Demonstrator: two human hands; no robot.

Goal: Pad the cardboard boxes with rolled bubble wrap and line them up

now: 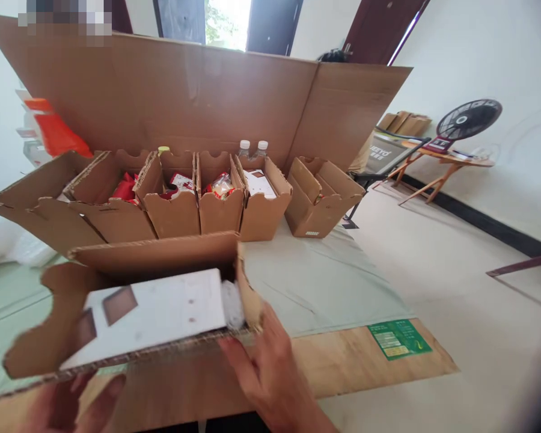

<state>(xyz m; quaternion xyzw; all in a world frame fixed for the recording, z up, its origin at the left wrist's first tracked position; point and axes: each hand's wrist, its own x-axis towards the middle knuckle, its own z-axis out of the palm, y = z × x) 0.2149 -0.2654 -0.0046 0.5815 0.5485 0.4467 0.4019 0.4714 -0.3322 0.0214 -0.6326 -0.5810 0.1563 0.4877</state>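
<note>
An open cardboard bin [153, 343] is tilted toward me in front, over the near edge of the table. Inside it lie a white carton [162, 313] with dark window-like patches and, at the right end, a clear plastic bottle [233, 305], only partly visible. My right hand [275, 367] grips the bin's right end, thumb along the near wall and fingers around the corner. My left hand [76, 400], blurred, holds the near wall from below at the left; part of it is hidden by the bin.
Behind stands a row of cardboard bins [175, 213] with red packets and bottles, plus a separate bin [318, 204] at right. A tall cardboard panel [162, 90] rises behind them. Rightward are a fan [469, 120] on a small wooden table [455, 157] and a folding chair [383, 156].
</note>
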